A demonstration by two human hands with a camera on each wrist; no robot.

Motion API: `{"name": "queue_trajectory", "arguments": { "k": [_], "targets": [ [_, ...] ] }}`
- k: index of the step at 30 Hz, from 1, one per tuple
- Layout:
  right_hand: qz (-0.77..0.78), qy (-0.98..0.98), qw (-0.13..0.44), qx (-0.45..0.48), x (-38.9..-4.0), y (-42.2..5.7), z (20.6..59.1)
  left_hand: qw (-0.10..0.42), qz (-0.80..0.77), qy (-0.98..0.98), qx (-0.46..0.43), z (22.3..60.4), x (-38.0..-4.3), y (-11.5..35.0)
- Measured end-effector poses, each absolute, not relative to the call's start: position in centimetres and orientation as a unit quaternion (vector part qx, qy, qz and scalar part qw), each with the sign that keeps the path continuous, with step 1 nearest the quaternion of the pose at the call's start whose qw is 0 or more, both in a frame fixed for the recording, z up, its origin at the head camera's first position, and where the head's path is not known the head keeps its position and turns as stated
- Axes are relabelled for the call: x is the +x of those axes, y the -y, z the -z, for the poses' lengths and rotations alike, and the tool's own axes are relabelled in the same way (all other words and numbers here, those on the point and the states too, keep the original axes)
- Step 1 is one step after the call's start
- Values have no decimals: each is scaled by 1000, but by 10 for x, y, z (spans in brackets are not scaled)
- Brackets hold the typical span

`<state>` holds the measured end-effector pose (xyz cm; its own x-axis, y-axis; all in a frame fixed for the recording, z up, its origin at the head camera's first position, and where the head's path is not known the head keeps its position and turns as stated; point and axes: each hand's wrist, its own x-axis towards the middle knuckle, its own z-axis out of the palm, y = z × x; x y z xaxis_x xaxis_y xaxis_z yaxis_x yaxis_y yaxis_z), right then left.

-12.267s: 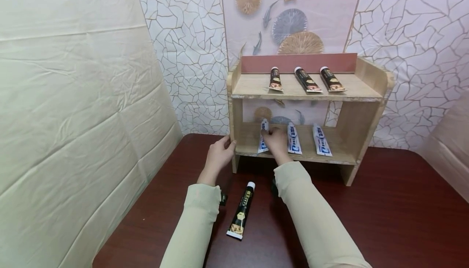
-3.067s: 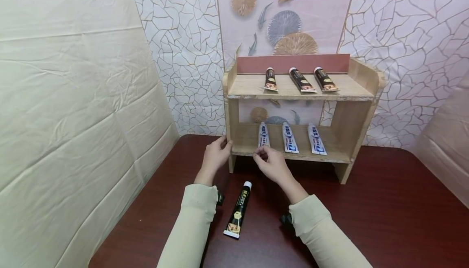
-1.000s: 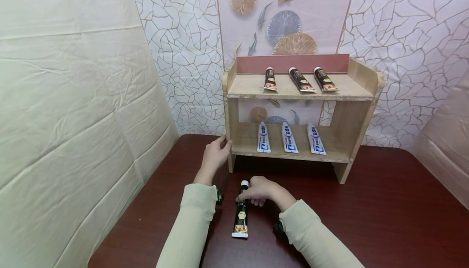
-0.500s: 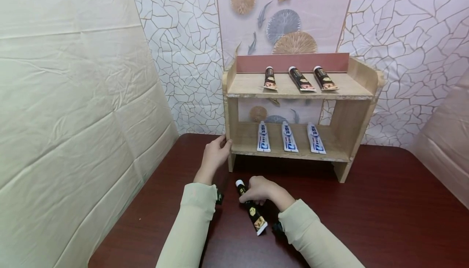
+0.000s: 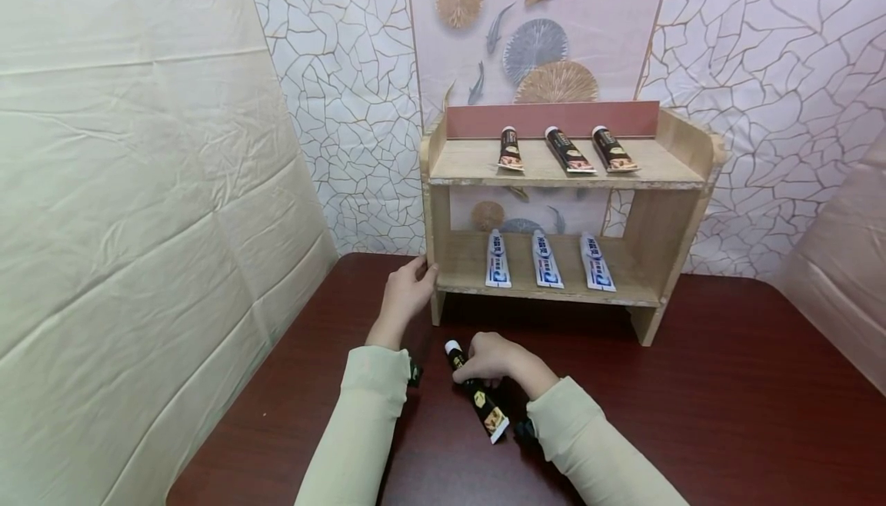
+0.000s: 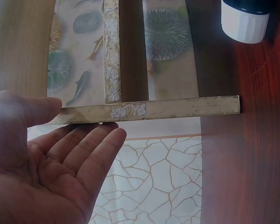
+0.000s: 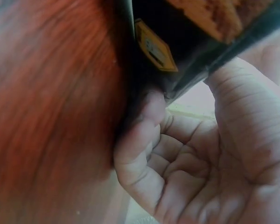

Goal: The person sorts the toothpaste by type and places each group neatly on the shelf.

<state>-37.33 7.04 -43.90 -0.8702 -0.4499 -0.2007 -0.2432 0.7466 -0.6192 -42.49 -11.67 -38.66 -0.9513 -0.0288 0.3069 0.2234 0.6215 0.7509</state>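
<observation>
My right hand point(image 5: 496, 357) pinches a black toothpaste tube point(image 5: 487, 407) with a white cap just above the table in front of the shelf. The tube slants, its cap pointing away and to the left. In the right wrist view, thumb and curled fingers hold the tube's dark body point(image 7: 186, 51); part of it is out of frame. My left hand point(image 5: 404, 294) holds the front edge of the wooden shelf's point(image 5: 432, 229) left side panel. The left wrist view puts the thumb on one side of that panel point(image 6: 177, 108) and the fingers on the other.
Three black toothpaste tubes point(image 5: 570, 151) lie on the upper board, caps to the back. On the lower board lie three blue-and-white toothpaste tubes point(image 5: 547, 260), spaced apart. The shelf stands on a dark red table point(image 5: 747, 391). Beige cloth point(image 5: 152, 183) hangs at the left.
The leftmost blue-and-white tube was let go on the lower board. My right hand came down to the black tube and took hold; the tube has turned, its flat end swinging right. Left hand stays.
</observation>
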Motion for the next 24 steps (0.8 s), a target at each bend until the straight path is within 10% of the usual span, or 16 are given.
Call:
{"name": "queue_trajectory", "arguments": {
  "k": [24],
  "targets": [
    [501,-785,320,-173,-393,-97,446,147,436,886,-54,385,-423,116]
  ]
}}
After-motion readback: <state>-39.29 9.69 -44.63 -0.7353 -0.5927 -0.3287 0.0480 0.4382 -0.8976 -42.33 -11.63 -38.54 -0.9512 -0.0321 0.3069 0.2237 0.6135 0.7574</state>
